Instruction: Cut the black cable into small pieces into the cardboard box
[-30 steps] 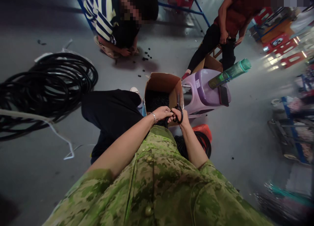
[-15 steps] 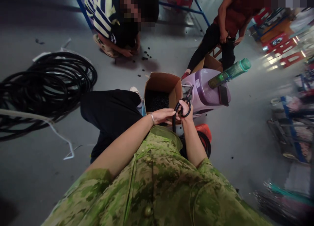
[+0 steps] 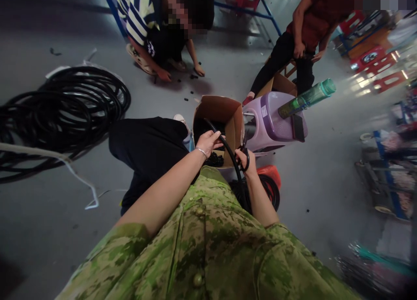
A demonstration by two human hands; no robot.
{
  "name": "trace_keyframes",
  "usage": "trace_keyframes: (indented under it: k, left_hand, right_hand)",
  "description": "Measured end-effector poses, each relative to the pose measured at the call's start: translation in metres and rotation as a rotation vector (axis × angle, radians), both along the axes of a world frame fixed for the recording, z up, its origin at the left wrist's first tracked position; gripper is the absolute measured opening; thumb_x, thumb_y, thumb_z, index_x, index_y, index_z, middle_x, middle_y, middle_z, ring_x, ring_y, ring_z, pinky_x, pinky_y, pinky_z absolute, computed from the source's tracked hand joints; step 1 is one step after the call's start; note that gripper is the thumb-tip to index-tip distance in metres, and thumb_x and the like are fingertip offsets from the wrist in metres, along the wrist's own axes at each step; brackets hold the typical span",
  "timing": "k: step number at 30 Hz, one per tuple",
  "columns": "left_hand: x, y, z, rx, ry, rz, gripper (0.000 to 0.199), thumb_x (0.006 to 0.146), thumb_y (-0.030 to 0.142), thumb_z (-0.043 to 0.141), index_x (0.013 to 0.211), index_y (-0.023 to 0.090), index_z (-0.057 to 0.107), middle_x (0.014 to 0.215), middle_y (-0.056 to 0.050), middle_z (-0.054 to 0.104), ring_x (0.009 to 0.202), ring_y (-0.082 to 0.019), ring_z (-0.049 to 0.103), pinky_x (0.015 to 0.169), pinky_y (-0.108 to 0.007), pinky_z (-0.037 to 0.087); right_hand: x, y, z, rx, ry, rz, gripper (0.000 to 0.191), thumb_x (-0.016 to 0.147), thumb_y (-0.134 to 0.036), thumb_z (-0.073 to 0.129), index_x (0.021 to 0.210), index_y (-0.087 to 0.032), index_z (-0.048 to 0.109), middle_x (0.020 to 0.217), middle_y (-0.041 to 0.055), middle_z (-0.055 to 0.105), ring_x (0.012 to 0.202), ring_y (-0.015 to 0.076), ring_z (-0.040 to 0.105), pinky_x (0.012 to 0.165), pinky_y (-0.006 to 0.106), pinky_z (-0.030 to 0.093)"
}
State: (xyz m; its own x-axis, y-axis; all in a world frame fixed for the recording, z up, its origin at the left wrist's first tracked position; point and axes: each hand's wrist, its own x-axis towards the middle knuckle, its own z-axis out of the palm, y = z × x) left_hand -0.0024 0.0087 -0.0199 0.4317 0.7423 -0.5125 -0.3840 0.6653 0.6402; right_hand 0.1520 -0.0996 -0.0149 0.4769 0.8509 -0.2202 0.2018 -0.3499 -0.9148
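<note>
A length of black tubing runs up from a coil near my lap and over a cardboard box. My left hand grips this tubing between thumb and fingers, with its free end reaching past the hand into the box. Close to the tubing's right side, my right hand is wrapped round a pair of black-handled scissors; their blades are hard to make out. Small black pieces lie at the bottom of the box, partly hidden by my left hand.
Beyond the box stands a lilac plastic stool bearing a green bottle and a dark phone-like object. A big coil of black tubing lies on the left floor. Two people sit or crouch ahead; small black pieces litter the floor near one.
My left hand has slid forward along the tubing, away from my right hand, and the tubing now stretches over the box. My right hand has lowered slightly with the scissors. A crouching person's hand reaches toward floor pieces.
</note>
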Motion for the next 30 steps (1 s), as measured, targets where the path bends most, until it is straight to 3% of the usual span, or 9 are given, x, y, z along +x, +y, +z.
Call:
trace_keyframes:
  k: [5,12,16,19,24,30]
  left_hand:
    - [0.0,-0.001,0.002,0.018,0.022,-0.012,0.028,0.075,0.031,0.076,0.077,0.014,0.054,0.077,-0.004,0.07,0.07,-0.011,0.067,0.073,-0.028,0.055]
    - [-0.002,-0.002,0.007,0.127,0.158,-0.058,0.03,0.063,0.035,0.081,0.074,0.015,0.061,0.075,-0.001,0.068,0.068,-0.01,0.062,0.062,-0.02,0.05]
    - [-0.002,-0.005,0.014,0.171,0.135,-0.069,0.03,0.064,0.033,0.08,0.083,0.016,0.064,0.071,0.001,0.063,0.064,-0.009,0.059,0.059,-0.019,0.048]
    - [-0.001,-0.006,0.019,0.194,0.082,-0.037,0.03,0.07,0.035,0.076,0.089,0.018,0.062,0.066,0.004,0.057,0.06,-0.008,0.056,0.058,-0.02,0.049]
    - [-0.002,-0.003,0.02,0.126,0.041,0.002,0.033,0.083,0.05,0.061,0.084,0.019,0.053,0.059,0.006,0.048,0.051,-0.007,0.054,0.057,-0.022,0.051]
    - [-0.004,0.0,0.011,0.172,0.076,0.037,0.024,0.084,0.039,0.063,0.091,0.017,0.056,0.073,0.002,0.061,0.049,-0.004,0.052,0.051,-0.018,0.047]
  right_hand:
    - [0.008,-0.028,-0.007,-0.029,-0.16,0.141,0.036,0.076,-0.051,0.064,0.071,-0.016,0.063,0.063,0.0,0.058,0.061,0.0141,0.053,0.059,0.025,0.041]
    - [0.001,-0.052,-0.009,-0.208,0.172,0.272,0.032,0.07,-0.048,0.069,0.067,-0.017,0.059,0.055,-0.0011,0.055,0.049,0.013,0.053,0.05,0.024,0.042]
    - [-0.009,-0.062,-0.017,-0.272,0.223,0.316,0.034,0.067,-0.049,0.07,0.066,-0.018,0.058,0.054,-0.0015,0.056,0.047,0.0118,0.052,0.049,0.023,0.043]
    - [-0.009,-0.061,-0.023,-0.258,0.17,0.311,0.036,0.069,-0.052,0.068,0.067,-0.018,0.057,0.054,-0.0013,0.056,0.047,0.0117,0.052,0.049,0.023,0.042]
    - [0.002,-0.05,-0.018,-0.198,0.023,0.324,0.037,0.073,-0.053,0.066,0.07,-0.017,0.06,0.052,-0.0014,0.054,0.049,0.0116,0.051,0.049,0.022,0.041]
    - [0.002,-0.043,-0.021,-0.216,-0.05,0.289,0.037,0.074,-0.053,0.064,0.068,-0.018,0.059,0.051,-0.0011,0.055,0.046,0.0126,0.05,0.048,0.023,0.04]
